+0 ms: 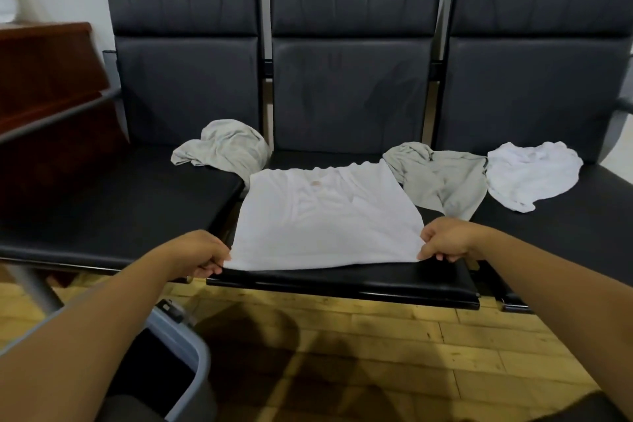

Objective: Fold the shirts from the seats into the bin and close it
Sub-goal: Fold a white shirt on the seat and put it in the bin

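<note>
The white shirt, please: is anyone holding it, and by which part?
Yes. The white shirt is held at its two near corners: left hand on the left one, right hand on the right one.

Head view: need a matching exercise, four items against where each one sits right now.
Items:
1. spread white shirt
2. crumpled white shirt
3. left grey shirt
4. bin

Places:
A. on the floor, lower left of the view
B. on the right seat
C. on the middle seat, near corners pinched by the left hand and right hand
D. at the back of the left seat

Pairs: 1-C, 2-B, 3-D, 4-A
</note>
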A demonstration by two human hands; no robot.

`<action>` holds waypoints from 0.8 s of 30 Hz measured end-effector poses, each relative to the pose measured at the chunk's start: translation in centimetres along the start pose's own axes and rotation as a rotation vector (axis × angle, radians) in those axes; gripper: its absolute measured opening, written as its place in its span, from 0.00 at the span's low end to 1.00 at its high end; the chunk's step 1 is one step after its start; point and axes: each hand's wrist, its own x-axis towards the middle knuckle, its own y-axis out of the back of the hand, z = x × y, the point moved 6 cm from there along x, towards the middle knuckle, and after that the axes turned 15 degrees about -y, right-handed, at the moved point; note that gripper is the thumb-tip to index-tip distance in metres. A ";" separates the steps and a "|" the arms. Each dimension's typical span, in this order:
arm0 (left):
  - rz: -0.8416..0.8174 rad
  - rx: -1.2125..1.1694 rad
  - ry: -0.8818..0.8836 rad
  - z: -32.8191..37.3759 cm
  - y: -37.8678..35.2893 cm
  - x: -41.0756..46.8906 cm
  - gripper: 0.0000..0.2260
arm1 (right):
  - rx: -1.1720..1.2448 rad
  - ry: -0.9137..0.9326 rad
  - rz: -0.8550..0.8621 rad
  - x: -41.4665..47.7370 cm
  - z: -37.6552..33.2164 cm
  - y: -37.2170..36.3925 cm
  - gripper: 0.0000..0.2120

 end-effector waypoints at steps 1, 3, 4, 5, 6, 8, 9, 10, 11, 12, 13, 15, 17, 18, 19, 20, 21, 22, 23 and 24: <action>-0.004 0.031 0.025 -0.1 0.0 0.0 0.04 | 0.021 -0.006 -0.012 0.0 0.1 -0.1 0.11; -0.047 0.108 0.079 -0.3 0.0 -0.3 0.05 | 0.041 -0.033 -0.034 -0.2 0.3 0.0 0.10; -0.076 0.165 0.098 -0.5 -0.1 -0.5 0.05 | 0.013 -0.050 -0.037 -0.4 0.5 0.1 0.10; -0.092 0.219 0.112 -0.7 0.0 -0.6 0.04 | -0.045 -0.061 -0.030 -0.4 0.7 0.4 0.12; -0.094 0.264 0.123 -0.7 0.0 -0.7 0.03 | -0.114 -0.071 -0.029 -0.5 0.9 0.5 0.14; -0.076 0.355 0.111 -0.1 -0.1 -0.8 0.05 | -0.169 -0.095 -0.064 -0.8 1.0 0.6 0.17; -0.048 0.429 0.078 0.7 -0.2 -0.7 0.05 | -0.145 -0.105 -0.083 -1.1 0.9 0.6 0.16; 0.003 0.513 0.020 1.6 -0.2 -0.4 0.05 | -0.108 -0.106 -0.089 -1.3 0.6 0.6 0.15; 0.081 0.560 -0.054 2.5 -0.2 0.0 0.04 | -0.054 -0.102 -0.079 -1.3 0.1 0.6 0.16; 0.156 0.561 -0.124 3.3 -0.3 0.3 0.04 | 0.000 -0.096 -0.058 -1.4 -0.3 0.6 0.17; 0.209 0.537 -0.189 3.8 -0.6 0.7 0.04 | 0.025 -0.091 -0.029 -1.2 -0.7 0.5 0.18; 0.210 0.524 -0.294 4.4 -1.9 1.4 0.09 | -0.046 -0.085 0.032 -0.9 -1.1 0.1 0.20; 0.124 0.505 -0.318 4.4 -3.8 2.1 0.21 | -0.080 -0.066 0.043 -0.6 -1.2 -0.5 0.16; 0.066 0.502 -0.297 4.3 -4.8 2.3 0.26 | -0.058 -0.046 0.027 -0.6 -1.3 -0.8 0.15; 0.002 0.525 -0.278 4.1 -5.8 2.5 0.31 | -0.024 -0.010 0.013 -0.4 -1.3 -0.9 0.14; -0.057 0.580 -0.268 3.9 -6.6 2.5 0.34 | 0.021 0.037 0.005 -0.4 -1.4 -0.9 0.13; -0.092 0.637 -0.266 3.7 -7.1 2.7 0.36 | 0.086 0.086 0.009 -0.4 -1.5 -0.7 0.13; -0.108 0.682 -0.265 3.6 -7.3 2.9 0.37 | 0.178 0.142 0.011 -0.4 -1.6 -0.4 0.14; -0.118 0.710 -0.261 3.4 -7.3 3.0 0.38 | 0.286 0.186 0.001 -0.4 -1.5 -0.1 0.16; -0.128 0.727 -0.252 3.1 -7.3 3.1 0.39 | 0.395 0.206 -0.029 -0.4 -1.3 0.1 0.16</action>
